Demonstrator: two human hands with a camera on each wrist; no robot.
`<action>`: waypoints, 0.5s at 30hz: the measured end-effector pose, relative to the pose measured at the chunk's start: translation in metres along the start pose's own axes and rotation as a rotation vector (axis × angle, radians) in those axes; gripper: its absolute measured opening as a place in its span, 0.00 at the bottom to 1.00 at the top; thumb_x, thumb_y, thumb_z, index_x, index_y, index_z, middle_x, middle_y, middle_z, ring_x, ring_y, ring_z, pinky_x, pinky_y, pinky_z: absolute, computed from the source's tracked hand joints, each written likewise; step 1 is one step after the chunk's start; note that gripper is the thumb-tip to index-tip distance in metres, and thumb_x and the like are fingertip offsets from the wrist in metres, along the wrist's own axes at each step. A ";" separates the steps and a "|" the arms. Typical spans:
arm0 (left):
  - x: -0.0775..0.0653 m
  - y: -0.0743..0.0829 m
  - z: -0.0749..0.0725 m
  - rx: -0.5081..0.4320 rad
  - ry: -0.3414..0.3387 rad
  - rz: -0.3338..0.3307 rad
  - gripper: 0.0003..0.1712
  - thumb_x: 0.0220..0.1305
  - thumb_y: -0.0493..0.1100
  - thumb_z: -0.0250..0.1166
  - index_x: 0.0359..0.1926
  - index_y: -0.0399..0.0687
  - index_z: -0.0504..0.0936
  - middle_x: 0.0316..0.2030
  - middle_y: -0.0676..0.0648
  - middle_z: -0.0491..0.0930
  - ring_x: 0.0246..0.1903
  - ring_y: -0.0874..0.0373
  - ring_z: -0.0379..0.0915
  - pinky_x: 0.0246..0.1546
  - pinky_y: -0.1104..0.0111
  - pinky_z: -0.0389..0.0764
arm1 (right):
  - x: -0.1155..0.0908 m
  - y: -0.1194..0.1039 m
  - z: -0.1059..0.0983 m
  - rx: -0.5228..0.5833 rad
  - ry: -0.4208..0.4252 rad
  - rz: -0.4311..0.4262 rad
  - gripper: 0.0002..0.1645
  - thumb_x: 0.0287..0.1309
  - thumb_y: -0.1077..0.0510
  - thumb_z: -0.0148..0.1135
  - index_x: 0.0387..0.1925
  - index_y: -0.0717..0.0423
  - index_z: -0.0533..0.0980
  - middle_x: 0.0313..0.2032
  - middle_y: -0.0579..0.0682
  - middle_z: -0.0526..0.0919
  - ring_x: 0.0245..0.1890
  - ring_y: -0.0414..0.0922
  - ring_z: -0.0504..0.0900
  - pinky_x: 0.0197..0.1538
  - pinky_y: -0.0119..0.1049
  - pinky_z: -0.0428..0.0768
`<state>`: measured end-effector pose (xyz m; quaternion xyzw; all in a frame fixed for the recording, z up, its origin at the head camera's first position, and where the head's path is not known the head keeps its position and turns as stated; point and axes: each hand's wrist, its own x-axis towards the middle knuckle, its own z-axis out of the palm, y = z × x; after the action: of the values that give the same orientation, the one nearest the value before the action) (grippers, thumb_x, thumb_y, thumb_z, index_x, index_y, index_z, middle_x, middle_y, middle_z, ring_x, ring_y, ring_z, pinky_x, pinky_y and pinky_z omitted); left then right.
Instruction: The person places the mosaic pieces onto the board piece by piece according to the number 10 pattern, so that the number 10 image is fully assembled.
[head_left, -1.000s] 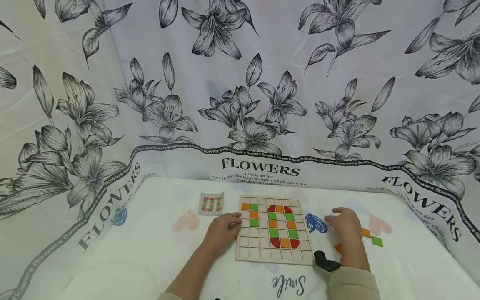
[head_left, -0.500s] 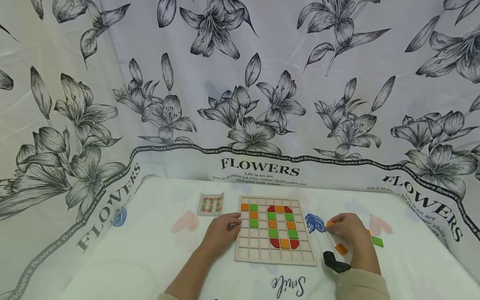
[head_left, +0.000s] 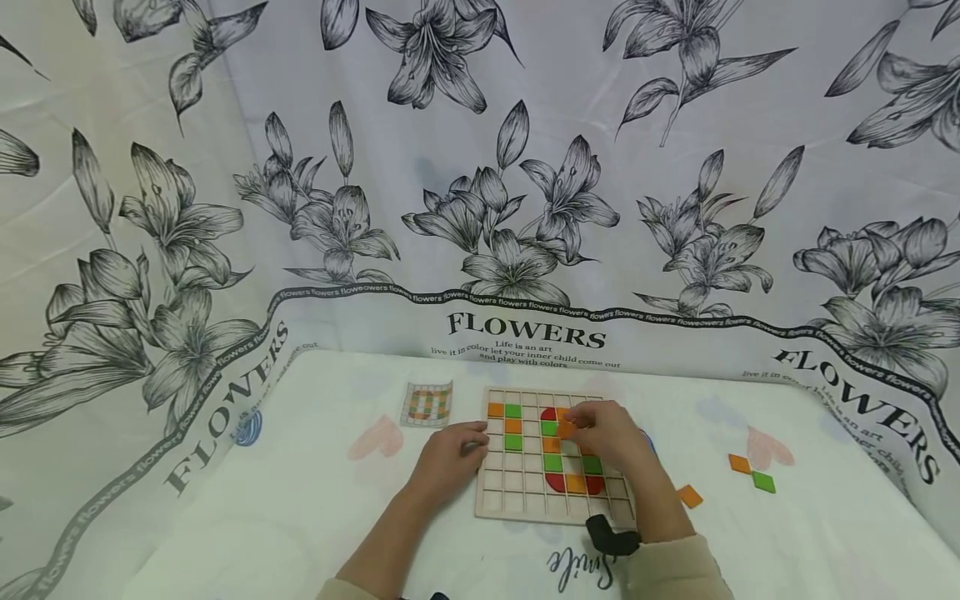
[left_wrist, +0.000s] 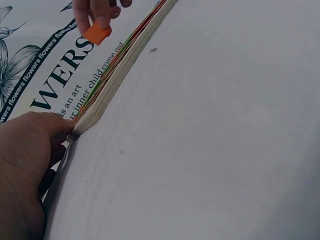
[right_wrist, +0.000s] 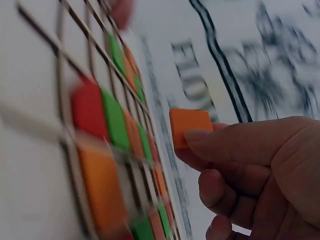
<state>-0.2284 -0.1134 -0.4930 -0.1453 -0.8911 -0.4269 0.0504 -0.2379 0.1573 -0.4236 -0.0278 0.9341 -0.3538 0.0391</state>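
Note:
A wooden grid board (head_left: pixel 497 502) lies on the white cloth, partly filled with orange, green and red tiles. At its left edge, my left hand (head_left: pixel 446 460) holds the rim with its fingertips; the left wrist view shows the thumb side against the board's corner. Above the board's upper right part, my right hand (head_left: pixel 613 435) pinches an orange square tile (right_wrist: pixel 187 124) between thumb and forefinger. In the right wrist view that tile is lifted clear of the board. The right hand hides some of the cells beneath it.
A small pattern card (head_left: pixel 426 404) lies behind the left hand. On the right are a loose orange tile (head_left: pixel 739 462), a green tile (head_left: pixel 763 482) touching or nearly touching it, and another orange tile (head_left: pixel 690 497) near the right forearm. A printed curtain (head_left: pixel 525 167) stands behind.
My right hand has picked up an orange tile from the cloth right of the board and carried it left over the board. The left hand stays at the board's left edge.

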 end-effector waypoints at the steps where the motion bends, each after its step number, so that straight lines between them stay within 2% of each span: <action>1: 0.000 0.000 0.000 0.003 -0.001 -0.002 0.09 0.61 0.43 0.68 0.43 0.53 0.88 0.57 0.58 0.81 0.62 0.53 0.73 0.65 0.54 0.72 | -0.001 -0.008 0.008 -0.003 -0.016 -0.030 0.13 0.54 0.60 0.70 0.43 0.51 0.84 0.37 0.46 0.85 0.37 0.43 0.79 0.38 0.37 0.82; 4: 0.000 0.001 0.001 0.003 -0.006 -0.015 0.09 0.61 0.43 0.68 0.43 0.54 0.88 0.57 0.58 0.81 0.62 0.53 0.73 0.66 0.54 0.71 | -0.005 -0.025 0.029 0.000 -0.067 -0.085 0.10 0.51 0.58 0.74 0.37 0.48 0.84 0.31 0.42 0.83 0.33 0.41 0.79 0.38 0.36 0.81; 7: 0.001 0.001 0.001 -0.003 -0.009 -0.026 0.09 0.62 0.43 0.67 0.43 0.54 0.88 0.57 0.58 0.81 0.63 0.54 0.72 0.66 0.54 0.71 | -0.008 -0.032 0.043 -0.021 -0.092 -0.109 0.07 0.50 0.57 0.75 0.32 0.45 0.84 0.30 0.40 0.82 0.33 0.40 0.78 0.39 0.36 0.81; 15: 0.000 0.003 -0.001 0.006 -0.013 0.005 0.09 0.63 0.42 0.66 0.44 0.52 0.88 0.57 0.56 0.81 0.62 0.52 0.73 0.65 0.53 0.72 | -0.007 -0.037 0.061 -0.135 -0.060 -0.141 0.01 0.55 0.56 0.71 0.31 0.45 0.86 0.31 0.40 0.82 0.33 0.40 0.76 0.39 0.38 0.79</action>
<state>-0.2279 -0.1125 -0.4899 -0.1504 -0.8924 -0.4230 0.0461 -0.2241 0.0903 -0.4444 -0.1067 0.9499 -0.2909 0.0401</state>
